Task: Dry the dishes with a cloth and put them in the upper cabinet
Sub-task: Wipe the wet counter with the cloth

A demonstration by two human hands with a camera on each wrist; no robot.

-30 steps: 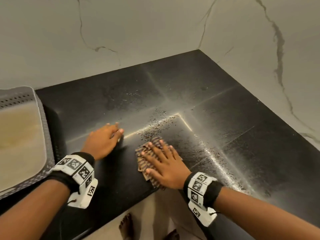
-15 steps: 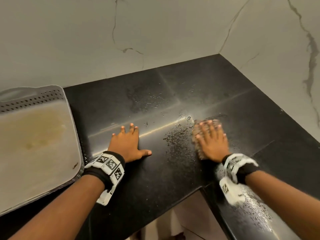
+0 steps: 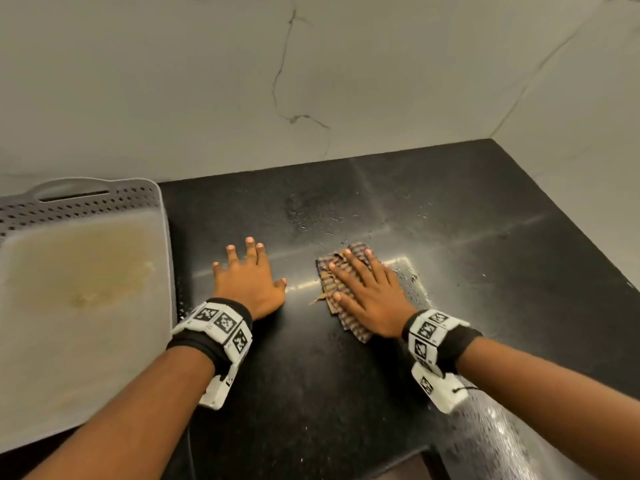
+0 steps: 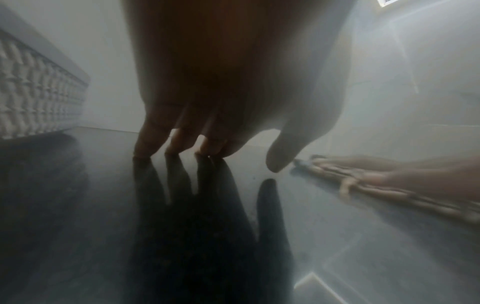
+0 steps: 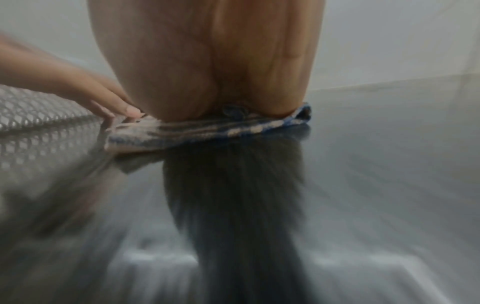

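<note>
Head view sharp, glare on countertop [image 3: 450, 237]; wrist views hazy, perhaps motion-blurred.

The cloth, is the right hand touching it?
Touching. The head view shows the right hand lying flat on the cloth, pressing it to the counter.

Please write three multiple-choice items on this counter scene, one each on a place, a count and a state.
1. Where is the grey tray?
A. Left of the left hand
B. Between the hands
C. Right of the right hand

2. How many hands touch the striped cloth?
A. None
B. One
C. Two

3. How does the right hand lie?
A. Flat, fingers straight, on the cloth
B. Clenched in a fist
C. Lifted off the counter

Key: 1 A, the tray sits left of the left hand; 2 B, only the right hand covers the cloth, the left rests on the bare black counter; 3 A, the head view shows it pressed flat.
</note>
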